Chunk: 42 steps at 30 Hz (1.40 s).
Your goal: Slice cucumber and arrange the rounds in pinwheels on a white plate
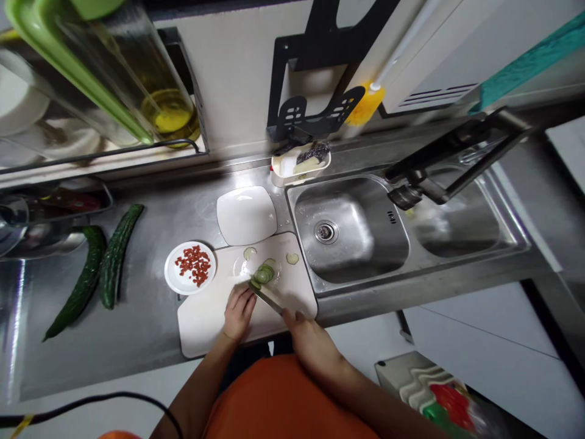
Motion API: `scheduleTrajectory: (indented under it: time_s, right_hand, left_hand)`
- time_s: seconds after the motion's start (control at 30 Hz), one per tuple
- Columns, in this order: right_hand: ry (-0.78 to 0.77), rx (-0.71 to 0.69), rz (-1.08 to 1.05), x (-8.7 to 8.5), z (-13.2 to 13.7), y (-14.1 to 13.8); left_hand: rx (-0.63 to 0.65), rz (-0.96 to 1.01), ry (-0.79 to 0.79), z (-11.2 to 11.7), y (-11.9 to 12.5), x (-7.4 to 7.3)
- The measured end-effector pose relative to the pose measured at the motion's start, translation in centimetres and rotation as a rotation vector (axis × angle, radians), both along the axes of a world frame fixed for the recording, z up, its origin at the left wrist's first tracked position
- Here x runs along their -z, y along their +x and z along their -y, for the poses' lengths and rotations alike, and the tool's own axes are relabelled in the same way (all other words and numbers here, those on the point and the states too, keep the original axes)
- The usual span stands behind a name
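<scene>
My right hand [313,341] grips the handle of a knife [269,300], its blade reaching up and left over the white cutting board [210,329]. At the blade's tip lies a pile of cucumber slices [264,273]. My left hand [239,310] rests on the board beside the blade tip, its fingers curled together; whatever they press on is mostly hidden beneath them. One loose cucumber slice [292,258] sits near the board's right edge, and another lies above the pile.
Left of the board stands a white plate [170,271] of chopped red pieces. A square white plate [247,214] touches the board's far edge. Two whole cucumbers [112,262] lie on the steel counter at left. The sink [365,238] is at right, under a black faucet [439,158].
</scene>
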State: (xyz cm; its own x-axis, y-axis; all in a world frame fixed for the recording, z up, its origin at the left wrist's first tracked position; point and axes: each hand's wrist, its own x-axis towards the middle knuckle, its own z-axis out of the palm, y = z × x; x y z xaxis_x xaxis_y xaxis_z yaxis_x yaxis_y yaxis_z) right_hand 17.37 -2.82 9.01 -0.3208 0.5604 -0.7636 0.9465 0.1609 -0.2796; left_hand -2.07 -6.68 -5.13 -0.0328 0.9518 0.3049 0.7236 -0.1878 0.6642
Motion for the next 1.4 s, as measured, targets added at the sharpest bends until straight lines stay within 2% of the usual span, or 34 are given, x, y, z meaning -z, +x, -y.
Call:
scheduleTrajectory:
  time_s: [1.4]
  right_hand:
    - [0.014, -0.013, 0.021, -0.2, -1.6, -1.9]
  left_hand:
    - [0.018, 0.001, 0.017, 0.0, -0.1, 0.3]
